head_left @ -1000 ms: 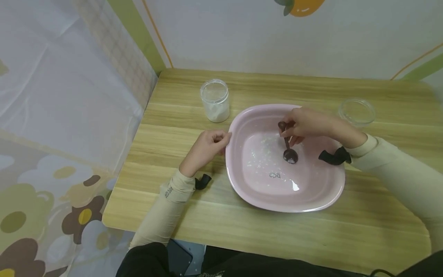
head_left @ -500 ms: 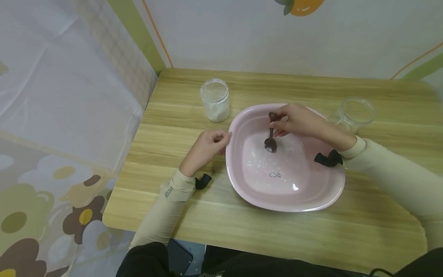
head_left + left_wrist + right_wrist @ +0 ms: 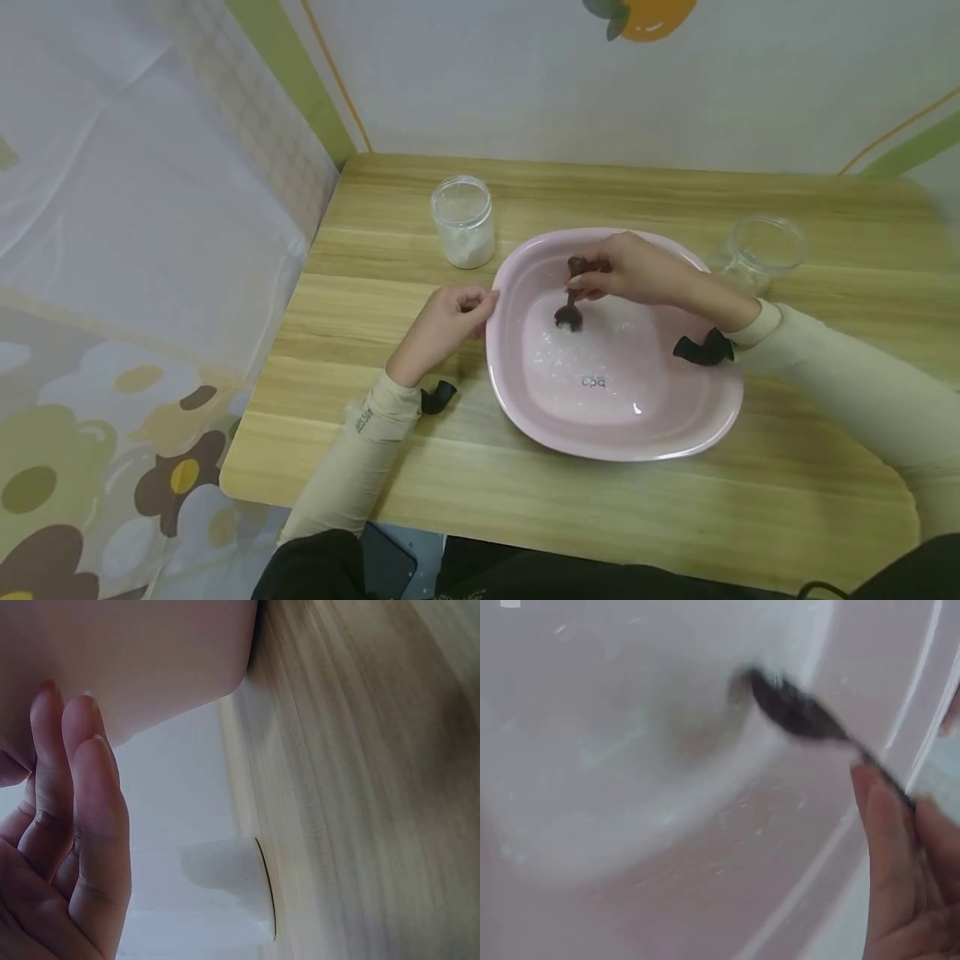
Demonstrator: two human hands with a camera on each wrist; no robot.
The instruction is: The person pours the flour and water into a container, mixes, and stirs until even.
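Observation:
A pink basin (image 3: 615, 440) stands on the table, with scattered whitish bits and wet glints on its floor. My left hand (image 3: 444, 323) holds the basin's left rim. In the left wrist view, its fingers (image 3: 101, 817) lie against the basin's outer wall, mostly straight. My right hand (image 3: 630, 268) reaches over the far rim and pinches a dark brown spoon (image 3: 569, 317) by its handle. The spoon's bowl points down inside the basin, over its far left part; whether it touches the floor I cannot tell. The right wrist view shows the spoon (image 3: 799, 712) blurred.
Behind the basin on the left stands a clear jar (image 3: 463, 223), partly filled with white powder or grains. Another clear round container (image 3: 768, 246) is at the back right, partly behind my right forearm. The wooden table (image 3: 360, 250) meets a patterned cloth wall at its back edge.
My right hand has carried the spoon leftward across the basin, from near its middle to the far left part. The left hand keeps its place at the rim.

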